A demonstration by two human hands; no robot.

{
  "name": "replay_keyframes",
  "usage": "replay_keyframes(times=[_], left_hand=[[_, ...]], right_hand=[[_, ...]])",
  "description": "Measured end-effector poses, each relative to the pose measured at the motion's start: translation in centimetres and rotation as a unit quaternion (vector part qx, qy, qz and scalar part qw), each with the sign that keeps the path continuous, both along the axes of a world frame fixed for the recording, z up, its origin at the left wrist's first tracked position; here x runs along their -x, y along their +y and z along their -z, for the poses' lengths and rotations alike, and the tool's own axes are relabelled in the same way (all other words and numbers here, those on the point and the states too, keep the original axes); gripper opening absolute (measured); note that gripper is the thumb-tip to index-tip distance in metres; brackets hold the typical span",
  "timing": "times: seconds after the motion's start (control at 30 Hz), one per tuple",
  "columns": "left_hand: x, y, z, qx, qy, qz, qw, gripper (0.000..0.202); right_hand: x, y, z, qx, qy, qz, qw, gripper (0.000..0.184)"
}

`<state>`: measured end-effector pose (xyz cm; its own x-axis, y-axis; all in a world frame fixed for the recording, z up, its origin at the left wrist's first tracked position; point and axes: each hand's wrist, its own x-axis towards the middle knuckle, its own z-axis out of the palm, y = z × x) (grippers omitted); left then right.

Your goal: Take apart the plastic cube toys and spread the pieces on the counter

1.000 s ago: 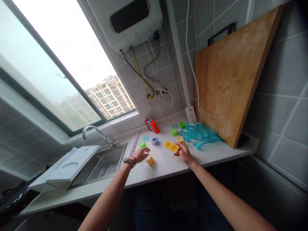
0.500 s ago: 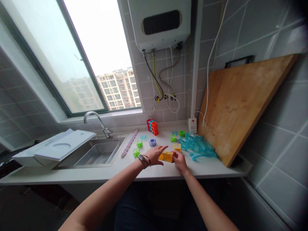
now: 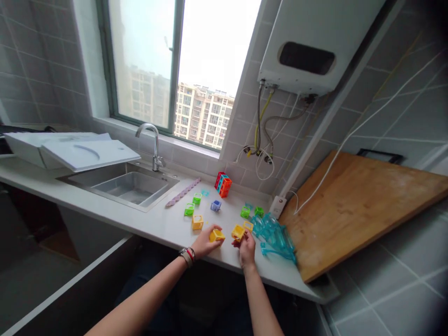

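lightness and stiffness were our guess (slick faces too, perhaps): we gripped one yellow cube [image 3: 216, 235] in our left hand [image 3: 203, 243], another yellow cube [image 3: 238, 232] in our right hand [image 3: 248, 248], over the counter [image 3: 175, 221]; edges seemed the surest hold.

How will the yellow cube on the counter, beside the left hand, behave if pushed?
The yellow cube is probably light, given its openwork sides. Flat faces suggest it would slide across the smooth-looking counter rather than roll.
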<state>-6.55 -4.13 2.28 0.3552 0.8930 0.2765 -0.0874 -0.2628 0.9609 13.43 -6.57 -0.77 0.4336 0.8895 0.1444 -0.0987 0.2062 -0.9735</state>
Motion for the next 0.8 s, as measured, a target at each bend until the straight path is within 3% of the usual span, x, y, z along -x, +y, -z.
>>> replay_keyframes(times=[0.27, 0.43, 0.63, 0.8], left_hand=[[0.7, 0.8, -0.1, 0.033, -0.019, 0.032, 0.999, 0.038], [1.0, 0.0, -0.3, 0.027, -0.005, 0.08, 0.996, 0.037], [1.2, -0.6, 0.0, 0.001, 0.047, 0.121, 0.992, 0.038], [0.6, 0.8, 2.0, -0.031, 0.113, 0.149, 0.982, 0.042]], right_hand=[[0.5, -0.2, -0.8, 0.033, -0.009, 0.017, 0.999, 0.03], [0.5, -0.9, -1.9, 0.065, 0.002, -0.04, 0.997, 0.023], [-1.4, -0.3, -7.0, 0.097, -0.007, -0.116, 0.988, 0.035], [-4.5, 5.6, -10.7, 0.12, -0.076, -0.129, 0.982, 0.041]])
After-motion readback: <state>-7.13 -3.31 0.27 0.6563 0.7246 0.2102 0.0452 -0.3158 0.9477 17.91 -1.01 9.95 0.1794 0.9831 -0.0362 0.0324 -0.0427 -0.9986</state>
